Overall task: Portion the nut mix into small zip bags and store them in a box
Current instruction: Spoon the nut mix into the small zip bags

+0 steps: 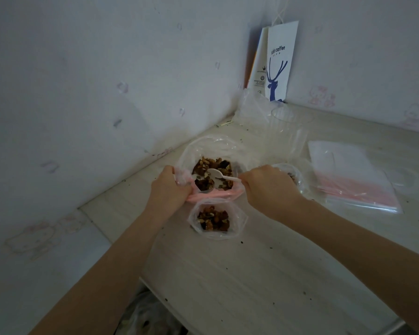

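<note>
The right hand is gripping a spoon, handle running right, bowl pointing left into the nuts. The left hand is pinching the zip bag rim, mouth facing up.

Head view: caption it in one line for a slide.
Left hand holds the pink-zip clear bag open while right hand dips a white plastic spoon into brown nut mix.
</note>
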